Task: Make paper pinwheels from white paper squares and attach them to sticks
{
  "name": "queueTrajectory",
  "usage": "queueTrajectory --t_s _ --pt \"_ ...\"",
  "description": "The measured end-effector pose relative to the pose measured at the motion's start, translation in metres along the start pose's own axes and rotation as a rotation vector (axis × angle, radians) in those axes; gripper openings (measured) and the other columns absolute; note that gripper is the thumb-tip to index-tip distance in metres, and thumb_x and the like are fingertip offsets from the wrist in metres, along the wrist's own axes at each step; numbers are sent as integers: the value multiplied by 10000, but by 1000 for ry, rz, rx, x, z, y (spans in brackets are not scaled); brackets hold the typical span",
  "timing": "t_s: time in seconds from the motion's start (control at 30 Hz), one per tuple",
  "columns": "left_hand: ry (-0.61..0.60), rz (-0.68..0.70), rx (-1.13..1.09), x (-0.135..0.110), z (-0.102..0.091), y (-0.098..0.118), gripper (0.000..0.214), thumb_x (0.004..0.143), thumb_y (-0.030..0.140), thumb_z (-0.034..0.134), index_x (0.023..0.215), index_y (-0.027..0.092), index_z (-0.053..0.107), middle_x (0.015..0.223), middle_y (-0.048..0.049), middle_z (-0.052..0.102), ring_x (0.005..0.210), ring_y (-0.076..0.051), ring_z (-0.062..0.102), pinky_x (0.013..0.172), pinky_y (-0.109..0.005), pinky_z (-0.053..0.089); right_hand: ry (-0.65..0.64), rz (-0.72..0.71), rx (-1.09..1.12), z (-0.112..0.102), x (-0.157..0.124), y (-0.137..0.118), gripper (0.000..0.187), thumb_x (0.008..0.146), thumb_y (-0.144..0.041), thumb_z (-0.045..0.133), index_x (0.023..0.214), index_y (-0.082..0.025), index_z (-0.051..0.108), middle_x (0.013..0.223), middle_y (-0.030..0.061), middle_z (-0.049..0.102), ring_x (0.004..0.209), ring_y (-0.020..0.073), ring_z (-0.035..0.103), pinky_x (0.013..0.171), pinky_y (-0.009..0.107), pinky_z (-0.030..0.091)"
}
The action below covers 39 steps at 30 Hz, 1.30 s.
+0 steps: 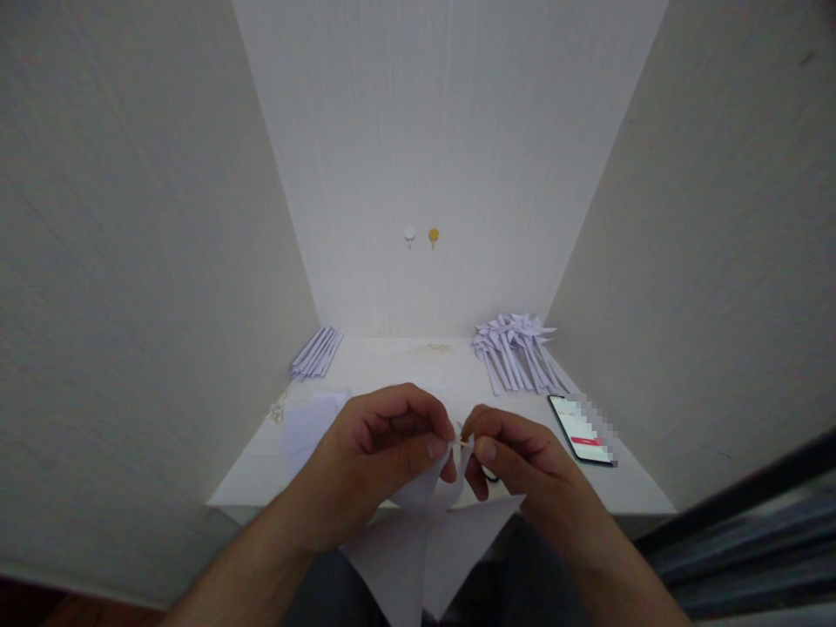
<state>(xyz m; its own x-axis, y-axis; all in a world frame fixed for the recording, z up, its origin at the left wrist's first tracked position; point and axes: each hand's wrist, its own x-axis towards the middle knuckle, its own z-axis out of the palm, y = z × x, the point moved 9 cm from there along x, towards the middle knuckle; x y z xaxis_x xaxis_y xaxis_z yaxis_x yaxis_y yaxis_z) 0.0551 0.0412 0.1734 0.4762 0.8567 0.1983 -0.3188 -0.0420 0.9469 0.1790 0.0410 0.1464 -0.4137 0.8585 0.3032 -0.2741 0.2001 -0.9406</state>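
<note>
A cut sheet of white paper [428,549] hangs between my hands above my lap, its pointed flaps bent upward. My left hand [385,440] is closed, thumb and fingers pinching a curled flap. Opposite it, the fingertips of my right hand [515,448] grip a thin pale piece [462,442] that runs through or beside the paper tips. Whether this is a small stick or a stretched band, I cannot tell. Part of a dark curved object [489,475] shows behind my right fingers.
Flat white sheets [310,427] lie left on the white table [392,361], near pale loops [279,409]. Rolled paper tubes [317,353] are stacked back left. Paper pinwheels on tubes [515,348] are heaped back right. A phone [581,431] lies at the right. Walls enclose three sides.
</note>
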Motion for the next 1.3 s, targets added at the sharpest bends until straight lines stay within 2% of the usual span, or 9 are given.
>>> queueTrajectory --t_s 0.4,0.6,0.87,1.07,1.17,1.3 --pt "21 28 -1 1 0 0 53 907 205 787 902 176 743 767 -9 749 682 -113 660 653 -221 484 44 -38 5 5 -2 -1 271 1020 -422 669 870 -202 719 831 17 669 685 137 537 640 272 428" --pt "110 40 90 -1 -9 -2 95 905 247 789 914 179 724 765 -15 750 711 -124 658 655 -222 465 193 -101 -210 -1 -7 -11 288 1016 -416 667 805 -221 684 738 -11 587 692 148 529 640 263 434" --pt "124 19 62 1 -10 -3 172 870 300 826 915 174 717 754 -28 749 672 -129 649 603 -222 450 258 -161 -346 2 -10 -18 243 1012 -362 665 808 -231 653 750 -15 575 695 156 529 637 274 432" --pt "101 14 65 1 -11 -6 172 883 306 824 932 180 718 765 -19 750 680 -114 638 624 -210 445 318 -244 -412 0 -13 -26 221 996 -293 671 787 -229 639 750 -18 572 691 150 534 633 271 430" --pt "98 23 61 1 -10 -4 158 885 293 821 922 182 715 757 -12 745 680 -111 633 625 -208 437 294 -232 -353 -1 -13 -23 230 1008 -323 669 799 -230 643 763 -17 568 707 149 532 645 268 431" --pt "62 43 77 0 -5 2 116 908 260 801 920 178 720 776 -11 746 734 -116 649 683 -217 460 188 -126 -210 -2 -10 -12 272 1021 -403 663 816 -224 682 748 -11 584 694 145 523 641 268 418"
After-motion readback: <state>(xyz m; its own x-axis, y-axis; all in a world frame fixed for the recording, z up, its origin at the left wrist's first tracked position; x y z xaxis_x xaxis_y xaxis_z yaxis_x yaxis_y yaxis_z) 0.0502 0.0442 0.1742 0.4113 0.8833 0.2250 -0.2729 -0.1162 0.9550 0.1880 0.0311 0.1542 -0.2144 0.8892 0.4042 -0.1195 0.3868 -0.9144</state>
